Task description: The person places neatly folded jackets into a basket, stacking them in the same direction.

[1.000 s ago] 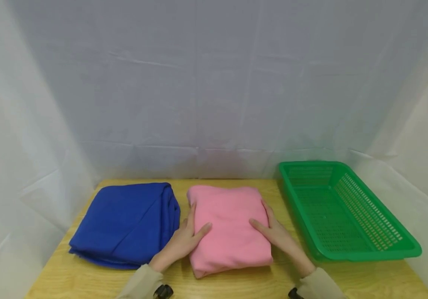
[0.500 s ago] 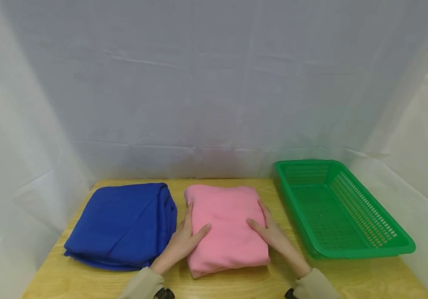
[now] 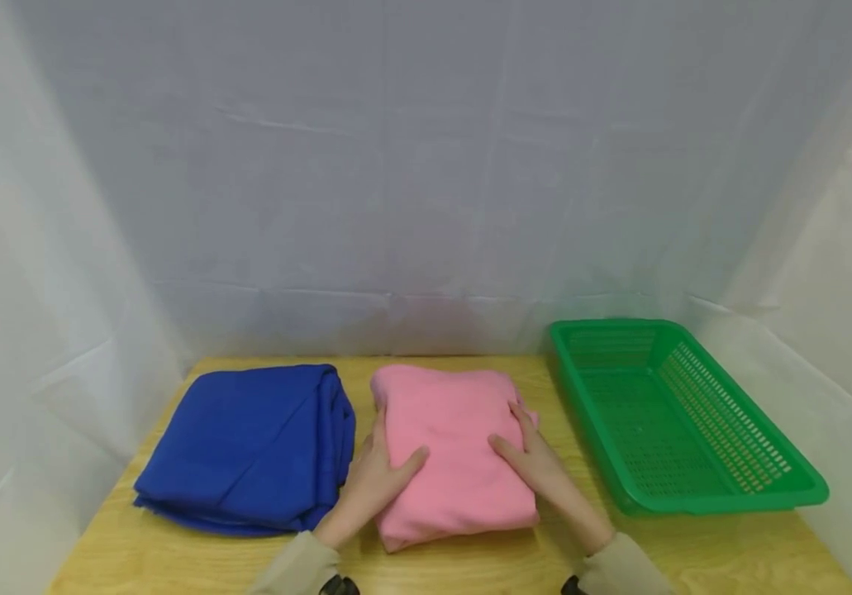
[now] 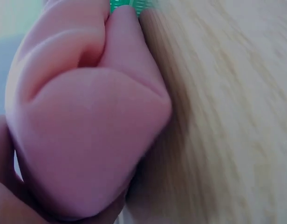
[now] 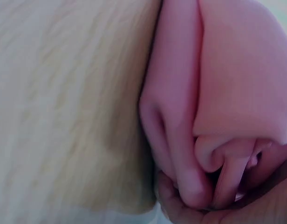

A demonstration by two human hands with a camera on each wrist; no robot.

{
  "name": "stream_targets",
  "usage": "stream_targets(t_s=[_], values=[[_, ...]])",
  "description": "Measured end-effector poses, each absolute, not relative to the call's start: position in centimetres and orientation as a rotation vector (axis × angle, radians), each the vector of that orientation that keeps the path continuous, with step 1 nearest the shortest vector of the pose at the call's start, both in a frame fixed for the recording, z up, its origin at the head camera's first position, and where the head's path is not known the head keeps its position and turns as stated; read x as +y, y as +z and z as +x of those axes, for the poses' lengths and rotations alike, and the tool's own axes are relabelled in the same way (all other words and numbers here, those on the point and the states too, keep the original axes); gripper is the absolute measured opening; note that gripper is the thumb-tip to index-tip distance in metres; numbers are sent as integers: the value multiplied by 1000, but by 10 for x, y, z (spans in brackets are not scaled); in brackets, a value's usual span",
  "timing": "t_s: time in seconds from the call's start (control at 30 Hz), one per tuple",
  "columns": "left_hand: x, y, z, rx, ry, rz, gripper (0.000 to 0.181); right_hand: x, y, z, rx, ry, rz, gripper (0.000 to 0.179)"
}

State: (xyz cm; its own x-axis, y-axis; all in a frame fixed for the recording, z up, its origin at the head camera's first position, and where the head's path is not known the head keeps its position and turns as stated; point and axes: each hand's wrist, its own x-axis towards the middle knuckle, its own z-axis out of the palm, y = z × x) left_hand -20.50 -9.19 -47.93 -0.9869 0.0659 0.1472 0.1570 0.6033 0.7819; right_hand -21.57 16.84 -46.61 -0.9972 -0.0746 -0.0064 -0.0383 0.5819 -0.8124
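Folded pink soft-cloth bundle (image 3: 455, 496) is on the yellow wood-grain tabletop (image 3: 463, 572), left hand (image 3: 377, 483) and right hand (image 3: 535, 464) both clamped round its sides, thumbs (image 3: 414, 463) on top. Looks like the gripping step imo, next move probably needs an even squeeze so nothing unfolds

The head view looks forward and down from the near side of the folded pink cloth (image 3: 455, 463), far enough back to include the green plastic basket (image 3: 723, 502). The left wrist view sits close at the cloth's left, facing past it toward the basket, which both show. The right wrist view is equally close at the cloth's right. All three share the cloth and the wooden tabletop (image 3: 455, 572).
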Motion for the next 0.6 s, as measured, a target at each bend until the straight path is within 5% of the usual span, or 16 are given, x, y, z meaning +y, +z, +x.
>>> stream_targets(t_s=[0.6], values=[[-86,-426,-202,-2649,-1144,-312,94,158,-401,-206,2950,-1204,-325,77]])
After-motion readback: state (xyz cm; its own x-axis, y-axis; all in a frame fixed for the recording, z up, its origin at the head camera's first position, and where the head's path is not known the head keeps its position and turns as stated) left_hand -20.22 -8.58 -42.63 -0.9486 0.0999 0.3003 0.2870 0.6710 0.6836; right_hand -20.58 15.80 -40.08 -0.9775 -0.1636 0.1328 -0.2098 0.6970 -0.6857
